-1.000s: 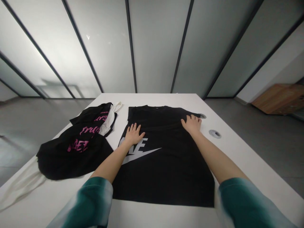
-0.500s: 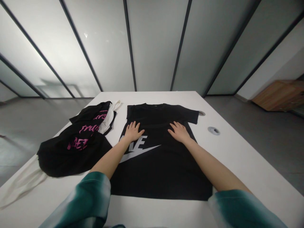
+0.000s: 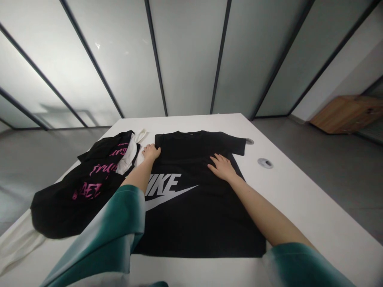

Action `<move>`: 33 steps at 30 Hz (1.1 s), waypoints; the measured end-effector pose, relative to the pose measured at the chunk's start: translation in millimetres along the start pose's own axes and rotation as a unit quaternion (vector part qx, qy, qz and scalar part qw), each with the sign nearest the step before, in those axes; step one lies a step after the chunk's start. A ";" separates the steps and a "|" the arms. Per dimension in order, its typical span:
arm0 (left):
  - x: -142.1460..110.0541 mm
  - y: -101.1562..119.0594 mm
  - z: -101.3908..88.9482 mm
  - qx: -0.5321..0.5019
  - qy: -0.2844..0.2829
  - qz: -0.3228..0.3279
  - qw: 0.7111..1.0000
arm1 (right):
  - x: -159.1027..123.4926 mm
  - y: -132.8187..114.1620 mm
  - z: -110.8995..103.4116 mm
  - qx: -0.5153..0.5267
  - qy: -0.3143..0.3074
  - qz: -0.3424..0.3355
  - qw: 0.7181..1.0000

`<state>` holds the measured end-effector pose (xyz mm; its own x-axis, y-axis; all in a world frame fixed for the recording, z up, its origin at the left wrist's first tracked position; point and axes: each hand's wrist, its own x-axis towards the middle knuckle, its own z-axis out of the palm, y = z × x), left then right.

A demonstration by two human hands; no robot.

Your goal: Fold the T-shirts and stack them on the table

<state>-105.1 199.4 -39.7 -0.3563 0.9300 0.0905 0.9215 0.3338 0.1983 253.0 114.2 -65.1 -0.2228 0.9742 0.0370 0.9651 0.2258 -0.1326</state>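
Two hands (image 3: 151, 152) (image 3: 223, 168), one Nike shirt (image 3: 203, 219) — two grommets (image 3: 249, 141) (image 3: 264, 163)

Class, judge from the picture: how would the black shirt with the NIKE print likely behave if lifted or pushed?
The black shirt would probably droop when lifted, since it looks like thin, soft cloth. Pushed, it would likely slide or wrinkle rather than roll, as it lies flat on the table.

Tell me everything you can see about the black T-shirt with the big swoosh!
The black T-shirt looks like soft, plain fabric, with pale gray NIKE lettering above a swoosh, partly covered by the left forearm. It lies spread out, mostly smooth, on the white table, collar at the far end, right short sleeve sticking out. The left hand is at its left edge; the right hand rests on its chest.
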 end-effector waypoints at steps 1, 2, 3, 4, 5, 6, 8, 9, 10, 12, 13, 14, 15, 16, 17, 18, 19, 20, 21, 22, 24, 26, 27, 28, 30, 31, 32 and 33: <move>0.9 5.0 1.8 -0.004 0.005 0.008 1.000 | -0.1 -0.3 -0.3 0.000 0.000 0.000 1.000; 0.8 10.8 3.2 -0.006 0.011 0.021 1.000 | -0.2 -0.6 -0.7 0.000 0.000 0.001 1.000; -0.3 17.2 4.2 -0.006 0.018 0.042 0.999 | -0.3 -1.0 -1.2 -0.001 0.000 0.002 1.000; -2.4 23.9 5.0 -0.001 0.025 0.076 0.997 | -0.4 -1.4 -1.7 -0.001 -0.001 0.003 1.000; -5.3 30.7 5.7 0.005 0.031 0.126 0.992 | -0.5 -1.8 -2.2 -0.001 -0.003 0.004 1.000; -9.0 37.6 6.2 0.013 0.030 0.187 0.982 | -0.6 -2.1 -2.8 -0.001 -0.005 0.005 1.000; -17.4 50.4 6.6 0.026 -0.002 0.310 0.950 | -0.8 -2.6 -3.5 0.001 -0.009 0.004 1.000; -21.3 56.0 6.2 0.026 -0.026 0.352 0.935 | -0.8 -2.6 -3.6 0.002 -0.009 0.003 1.000; -24.5 60.7 5.4 0.019 -0.044 0.367 0.929 | -0.7 -2.5 -3.5 0.004 -0.008 0.002 1.000; -27.1 66.5 2.5 -0.014 -0.031 0.323 0.946 | -0.3 -1.7 -2.7 0.006 -0.005 0.000 1.000; -26.0 67.3 0.8 -0.033 0.003 0.276 0.961 | 0.0 -1.2 -2.1 0.006 -0.004 -0.001 1.000; -23.5 66.5 -0.8 -0.049 0.046 0.222 0.973 | 0.3 -0.6 -1.4 0.007 -0.003 -0.002 1.000; -19.8 64.3 -2.0 -0.058 0.082 0.170 0.980 | 0.6 -0.1 -0.7 0.009 -0.002 -0.003 1.000; -15.3 61.0 -2.6 -0.058 0.098 0.126 0.986 | 0.8 0.3 -0.1 0.010 -0.002 -0.004 1.000; -10.4 56.8 -2.5 -0.050 0.085 0.091 0.991 | 1.1 0.6 0.5 0.011 -0.001 -0.004 1.000; -5.7 52.2 -1.8 -0.039 0.051 0.066 0.996 | 1.2 0.7 0.9 0.012 -0.001 -0.004 1.000; -1.5 47.5 -0.5 -0.025 0.007 0.052 0.998 | 1.3 0.7 1.1 0.013 0.000 -0.003 1.000; 1.9 43.1 1.1 -0.012 -0.033 0.051 0.998 | 1.3 0.5 1.2 0.013 0.000 -0.003 1.000; 4.6 39.2 2.7 -0.003 -0.059 0.056 0.997 | 1.1 0.1 1.1 0.013 0.000 -0.003 1.000; 6.6 36.0 4.0 0.001 -0.066 0.064 0.996 | 1.0 -0.3 0.7 0.013 0.000 -0.002 1.000; 9.8 31.7 4.8 -0.012 -0.051 0.075 0.996 | 0.4 -1.3 -0.4 0.013 -0.001 -0.002 1.000; 13.6 28.7 2.7 -0.050 -0.041 0.068 0.996 | -0.1 -2.1 -1.6 0.013 -0.003 -0.001 1.000; 16.2 27.2 0.7 -0.075 -0.037 0.064 0.994 | -0.3 -2.3 -2.1 0.013 -0.003 -0.001 1.000; 19.4 25.3 -1.7 -0.103 -0.031 0.060 0.992 | -0.5 -2.3 -2.4 0.013 -0.003 -0.001 1.000; 26.9 19.7 -6.7 -0.162 -0.009 0.048 0.986 | -0.6 -1.9 -2.3 0.014 -0.002 -0.001 1.000; 31.0 16.0 -9.1 -0.192 0.003 0.037 0.981 | -0.6 -1.6 -2.0 0.015 -0.001 -0.001 1.000; 35.1 11.7 -11.2 -0.223 0.014 0.022 0.975 | -0.5 -1.1 -1.5 0.016 0.000 -0.002 1.000; 39.0 6.9 -13.1 -0.250 0.023 0.000 0.968 | -0.4 -0.7 -0.9 0.017 0.001 -0.002 1.000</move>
<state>-114.7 236.0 -22.1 -0.3728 0.9186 0.1315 0.7362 0.2065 0.6445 252.5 113.6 -64.1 -0.2263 0.9733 0.0386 0.9591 0.2296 -0.1658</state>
